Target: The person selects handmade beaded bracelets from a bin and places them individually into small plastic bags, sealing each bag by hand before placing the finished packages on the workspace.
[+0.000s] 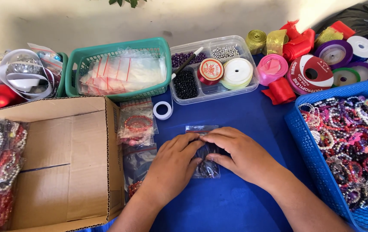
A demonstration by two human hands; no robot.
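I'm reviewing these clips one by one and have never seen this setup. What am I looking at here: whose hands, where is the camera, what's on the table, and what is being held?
There is no machine: a person works with bare hands, filmed by one camera on their head, looking down. The left hand and right hand press together on a small clear bag lying on the blue table; something dark is inside it, too small to tell. To the left is an open cardboard box with bagged bracelets beside it. To the right, a blue basket holds loose bracelets. Behind are a green basket of empty bags, a clear bead tray and ribbon spools.
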